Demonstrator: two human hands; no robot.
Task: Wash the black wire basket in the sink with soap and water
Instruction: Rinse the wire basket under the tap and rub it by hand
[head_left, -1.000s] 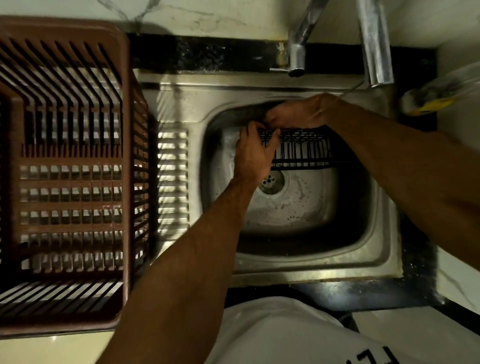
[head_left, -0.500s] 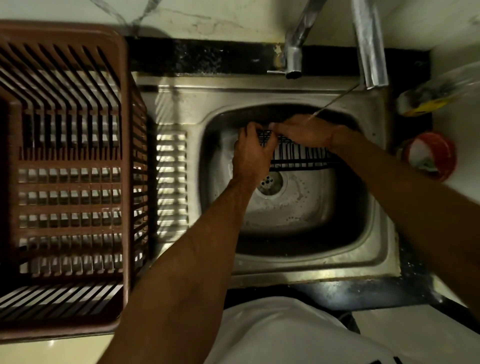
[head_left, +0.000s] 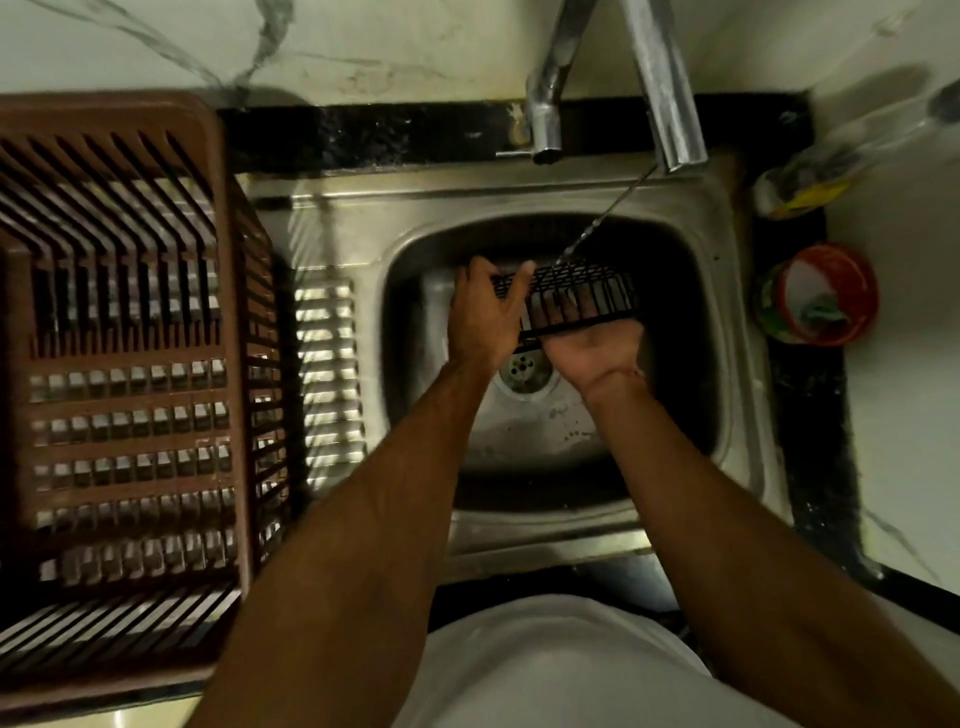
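Note:
The black wire basket (head_left: 597, 291) is held over the bowl of the steel sink (head_left: 415, 218), under a thin stream of water from the right tap (head_left: 667, 83). My left hand (head_left: 483, 317) grips the basket's left end, thumb over its top rim. My right hand (head_left: 592, 351) is palm up beneath the basket's near edge. Its fingers reach up behind the wires and show through them.
A large brown plastic dish rack (head_left: 124, 364) fills the counter on the left. A second tap (head_left: 548, 104) stands left of the running one. A red tub with a scrubber (head_left: 818, 293) and a clear bottle (head_left: 821, 176) sit on the right ledge. The drain (head_left: 522, 371) lies below the hands.
My right hand left the top of the basket's far rim and came round to its near side, palm up under it. The left hand kept its grip on the left end.

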